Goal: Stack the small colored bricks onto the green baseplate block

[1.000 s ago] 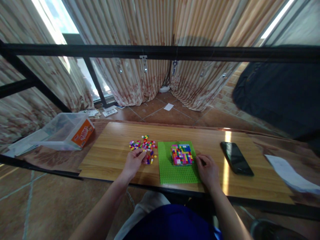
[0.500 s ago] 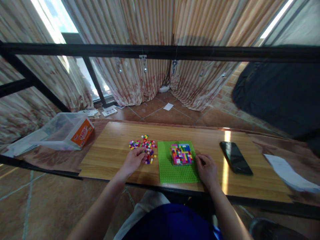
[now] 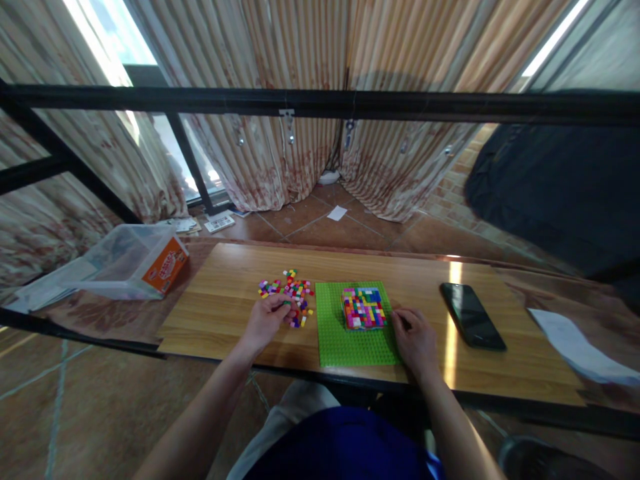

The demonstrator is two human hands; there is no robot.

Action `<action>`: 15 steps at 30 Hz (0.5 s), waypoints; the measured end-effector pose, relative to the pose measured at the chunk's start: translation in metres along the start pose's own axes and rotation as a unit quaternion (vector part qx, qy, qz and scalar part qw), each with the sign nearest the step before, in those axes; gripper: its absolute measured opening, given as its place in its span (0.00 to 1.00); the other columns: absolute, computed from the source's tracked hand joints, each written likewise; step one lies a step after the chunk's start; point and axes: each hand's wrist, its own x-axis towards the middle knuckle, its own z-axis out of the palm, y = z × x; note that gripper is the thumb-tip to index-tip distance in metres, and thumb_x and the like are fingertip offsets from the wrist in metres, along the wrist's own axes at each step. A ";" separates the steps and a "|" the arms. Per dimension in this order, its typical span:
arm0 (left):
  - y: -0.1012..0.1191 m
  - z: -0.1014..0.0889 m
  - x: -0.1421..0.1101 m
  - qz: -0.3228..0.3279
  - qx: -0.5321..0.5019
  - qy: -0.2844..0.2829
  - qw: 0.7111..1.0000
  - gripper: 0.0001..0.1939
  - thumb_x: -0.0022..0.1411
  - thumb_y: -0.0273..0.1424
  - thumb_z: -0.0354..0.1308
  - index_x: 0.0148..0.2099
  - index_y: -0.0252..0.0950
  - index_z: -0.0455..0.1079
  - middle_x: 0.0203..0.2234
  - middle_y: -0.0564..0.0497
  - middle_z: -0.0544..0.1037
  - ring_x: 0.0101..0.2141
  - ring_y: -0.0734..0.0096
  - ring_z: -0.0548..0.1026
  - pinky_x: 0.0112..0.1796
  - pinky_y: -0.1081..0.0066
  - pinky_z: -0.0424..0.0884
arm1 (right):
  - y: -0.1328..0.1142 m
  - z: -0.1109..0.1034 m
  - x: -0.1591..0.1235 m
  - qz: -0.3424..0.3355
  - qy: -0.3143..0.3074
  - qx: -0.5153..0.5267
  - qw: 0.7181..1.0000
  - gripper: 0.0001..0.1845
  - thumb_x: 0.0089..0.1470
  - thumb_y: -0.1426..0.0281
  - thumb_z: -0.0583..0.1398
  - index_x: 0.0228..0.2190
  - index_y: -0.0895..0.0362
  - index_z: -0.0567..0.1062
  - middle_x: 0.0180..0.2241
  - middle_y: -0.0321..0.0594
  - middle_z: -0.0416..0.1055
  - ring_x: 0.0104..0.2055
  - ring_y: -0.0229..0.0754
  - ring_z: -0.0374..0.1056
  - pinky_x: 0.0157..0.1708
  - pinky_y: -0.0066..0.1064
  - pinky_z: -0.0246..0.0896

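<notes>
My left hand (image 3: 269, 322) is at the near side of a loose pile of small toy bricks (image 3: 299, 289) in many colours. Its thumb and forefinger are pinched on a small green brick (image 3: 287, 303). To the right lies a green baseplate (image 3: 333, 347) carrying a low, multicoloured block of bricks (image 3: 363, 309) with an uneven top. My right hand (image 3: 415, 337) rests at the baseplate's right edge, close beside the block. Its fingers are curled closed, and whatever they may hold is hidden.
A black phone (image 3: 473, 317) lies on the wooden table (image 3: 220, 293), right of my right hand. White paper (image 3: 583, 347) is at the far right. A clear plastic bin (image 3: 125, 263) with an orange label stands at the left. A black metal bar (image 3: 320, 103) crosses beyond the table.
My left hand has drawn back slightly from the pile, and a green brick now shows between its fingertips. The right hand, baseplate and brick block stay as they were.
</notes>
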 end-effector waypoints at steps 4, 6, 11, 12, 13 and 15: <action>-0.003 -0.001 0.002 -0.004 -0.010 0.018 1.000 0.05 0.46 0.26 0.65 0.30 0.35 0.76 0.24 0.51 0.78 0.24 0.71 0.74 0.28 0.72 0.70 | -0.002 -0.001 0.000 0.005 -0.002 -0.002 1.000 0.20 0.59 0.57 0.53 0.29 0.57 0.77 0.34 0.46 0.73 0.36 0.45 0.68 0.36 0.36 0.62; -0.005 -0.001 0.003 -0.002 -0.012 0.030 0.999 0.06 0.45 0.27 0.66 0.30 0.35 0.76 0.25 0.51 0.79 0.24 0.71 0.74 0.28 0.72 0.70 | -0.003 -0.001 0.000 0.001 -0.002 0.001 1.000 0.20 0.59 0.57 0.52 0.29 0.57 0.77 0.34 0.46 0.73 0.36 0.45 0.68 0.37 0.36 0.62; -0.002 0.004 -0.001 -0.006 -0.044 0.028 0.999 0.17 0.45 0.31 0.68 0.41 0.35 0.75 0.28 0.49 0.80 0.29 0.68 0.77 0.32 0.69 0.73 | -0.004 -0.002 0.000 -0.003 -0.001 0.007 1.000 0.20 0.59 0.57 0.53 0.29 0.57 0.76 0.34 0.46 0.73 0.36 0.45 0.68 0.37 0.36 0.62; -0.001 0.004 -0.002 -0.009 -0.048 0.027 0.998 0.19 0.45 0.32 0.69 0.42 0.35 0.75 0.29 0.49 0.80 0.29 0.67 0.77 0.33 0.69 0.73 | -0.004 -0.002 0.000 -0.004 -0.002 0.008 1.000 0.20 0.59 0.57 0.53 0.29 0.57 0.76 0.34 0.46 0.73 0.36 0.45 0.68 0.37 0.36 0.62; 0.000 0.005 -0.003 -0.012 -0.050 0.025 0.998 0.19 0.46 0.32 0.69 0.42 0.35 0.75 0.29 0.49 0.81 0.29 0.67 0.77 0.33 0.68 0.73 | -0.004 -0.002 0.000 -0.004 -0.002 0.008 1.000 0.20 0.59 0.57 0.53 0.29 0.57 0.76 0.34 0.46 0.73 0.36 0.45 0.68 0.37 0.36 0.62; 0.002 0.006 -0.005 -0.016 -0.045 0.022 0.999 0.17 0.46 0.34 0.69 0.40 0.34 0.76 0.31 0.48 0.81 0.30 0.68 0.77 0.33 0.69 0.74 | -0.004 -0.002 0.000 -0.001 -0.003 0.007 1.000 0.20 0.59 0.57 0.53 0.29 0.57 0.76 0.34 0.46 0.73 0.36 0.45 0.68 0.37 0.36 0.61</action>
